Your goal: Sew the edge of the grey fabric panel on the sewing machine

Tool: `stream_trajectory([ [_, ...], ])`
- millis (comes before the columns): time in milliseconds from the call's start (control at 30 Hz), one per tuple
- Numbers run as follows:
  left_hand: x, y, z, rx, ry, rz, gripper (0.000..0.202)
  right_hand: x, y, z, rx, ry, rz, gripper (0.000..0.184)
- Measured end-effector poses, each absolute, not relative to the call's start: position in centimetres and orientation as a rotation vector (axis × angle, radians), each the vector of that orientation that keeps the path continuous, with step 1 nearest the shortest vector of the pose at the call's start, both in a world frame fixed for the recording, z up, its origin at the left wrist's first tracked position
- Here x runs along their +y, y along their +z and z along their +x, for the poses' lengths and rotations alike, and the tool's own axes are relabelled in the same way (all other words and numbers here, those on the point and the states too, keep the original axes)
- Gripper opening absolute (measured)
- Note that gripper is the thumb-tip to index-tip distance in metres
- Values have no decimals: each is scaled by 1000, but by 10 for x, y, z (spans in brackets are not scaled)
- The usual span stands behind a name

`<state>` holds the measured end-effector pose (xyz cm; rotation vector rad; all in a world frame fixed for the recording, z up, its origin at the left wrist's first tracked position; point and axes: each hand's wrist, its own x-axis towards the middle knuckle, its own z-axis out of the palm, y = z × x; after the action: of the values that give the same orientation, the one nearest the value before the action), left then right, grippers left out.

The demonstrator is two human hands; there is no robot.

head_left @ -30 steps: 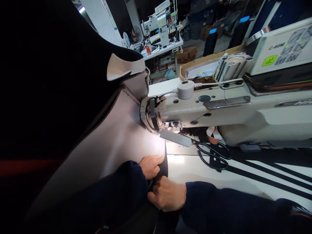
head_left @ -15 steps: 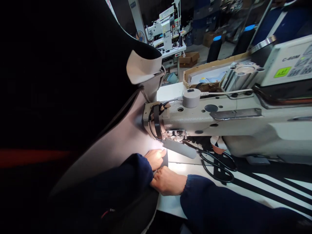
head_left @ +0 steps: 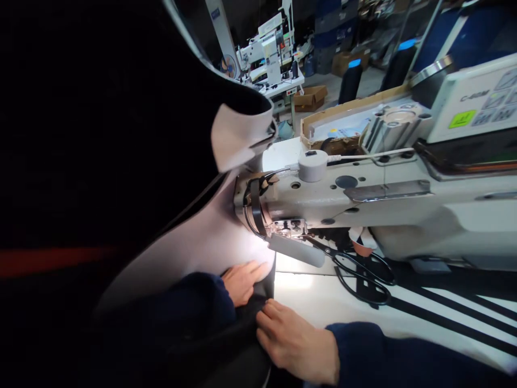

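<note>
A: What fills the left of the frame?

B: The fabric (head_left: 194, 237), black outside, pale grey inside, heaped up high and running under the sewing machine (head_left: 363, 205) at center.

A: How would it handle?

B: Soft and thick, I'd judge, and bulky enough to drag; best held flat near the edge by the needle.

A: The hands?

B: Both lie open on it at lower center. The left hand (head_left: 241, 281) presses the grey side, the right hand (head_left: 297, 345) the dark fold.

A: Anything smaller?

B: Scissors (head_left: 359, 277) on the counter (head_left: 323, 302), right of the needle.
</note>
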<state>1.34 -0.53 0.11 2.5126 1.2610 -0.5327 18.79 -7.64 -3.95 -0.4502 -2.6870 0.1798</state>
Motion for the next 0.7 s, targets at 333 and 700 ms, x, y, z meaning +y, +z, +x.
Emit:
stream_trajectory([
  [333,-14,-3,16,1241,-675,2465,55,-79,-59,191,-2700,48,-679,1],
  [700,13,12,41,1256,-657,2422,46,-36,-59,201,-2813,96,-811,14],
])
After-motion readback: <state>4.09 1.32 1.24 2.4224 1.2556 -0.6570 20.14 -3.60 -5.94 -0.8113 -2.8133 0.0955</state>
